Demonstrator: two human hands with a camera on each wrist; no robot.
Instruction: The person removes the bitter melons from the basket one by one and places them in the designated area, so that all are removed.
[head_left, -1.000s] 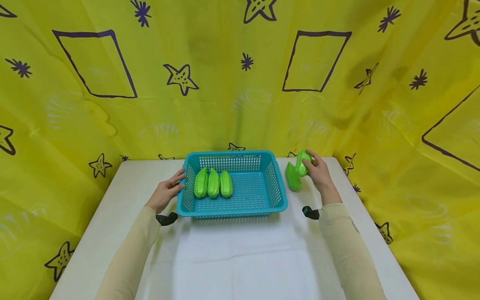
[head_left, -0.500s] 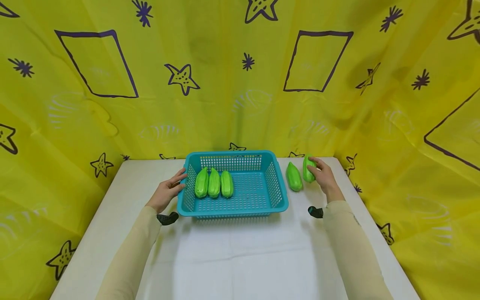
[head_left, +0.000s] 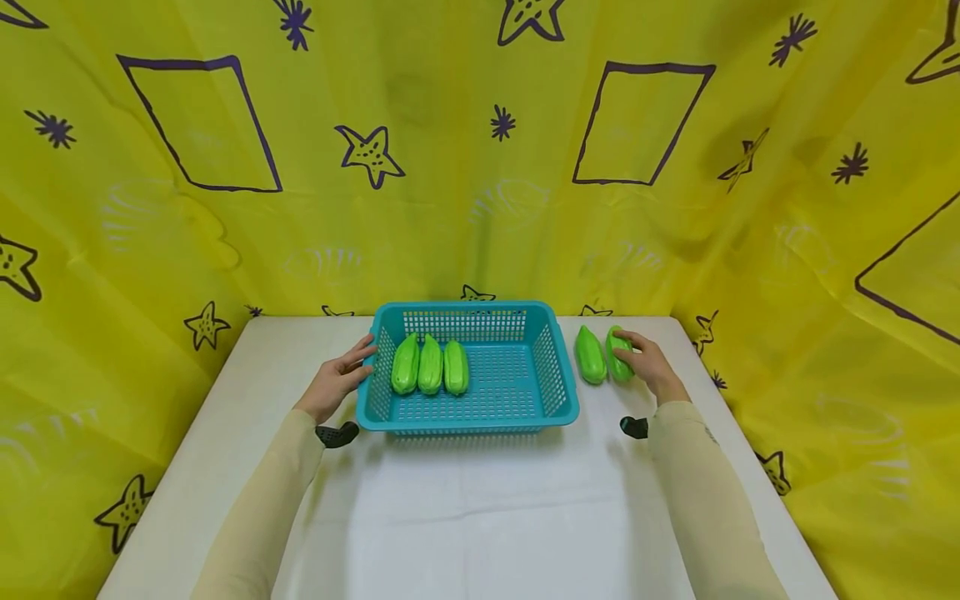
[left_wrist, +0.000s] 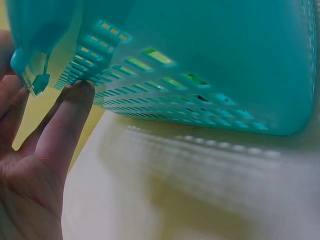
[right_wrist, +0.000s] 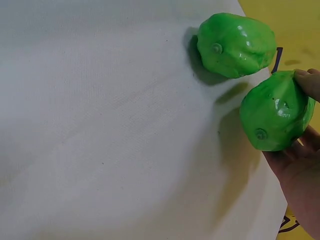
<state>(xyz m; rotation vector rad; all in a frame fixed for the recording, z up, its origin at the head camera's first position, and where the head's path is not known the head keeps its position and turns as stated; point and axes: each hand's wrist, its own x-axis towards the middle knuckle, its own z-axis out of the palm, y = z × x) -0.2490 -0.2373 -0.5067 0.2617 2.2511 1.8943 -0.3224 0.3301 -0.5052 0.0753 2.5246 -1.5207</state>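
Note:
My right hand point(head_left: 647, 364) grips a long, ridged green papaya point(head_left: 618, 354) on the right side of the table. In the right wrist view the thumb lies on one side of this papaya point(right_wrist: 275, 112) and the fingers on the other. Close to its left lies a second green papaya point(head_left: 591, 356), untouched. Three more green papayas point(head_left: 430, 365) stand in a row inside the teal basket point(head_left: 465, 427), toward its left. With fairly straight fingers, my left hand point(head_left: 337, 383) touches the basket's left side; a fingertip meets the perforated wall point(left_wrist: 165, 75) in the left wrist view.
A white-covered table point(head_left: 465, 517) carries everything. Yellow curtains point(head_left: 450, 225) printed with stars close in the back and sides. The right part of the basket floor point(head_left: 502, 375) shows bare. A dark wrist camera point(head_left: 633, 427) juts inward from the right sleeve.
My right hand has brought its papaya down from behind and above the second papaya to its right side, then slightly toward me. The left hand and the basket hold their place.

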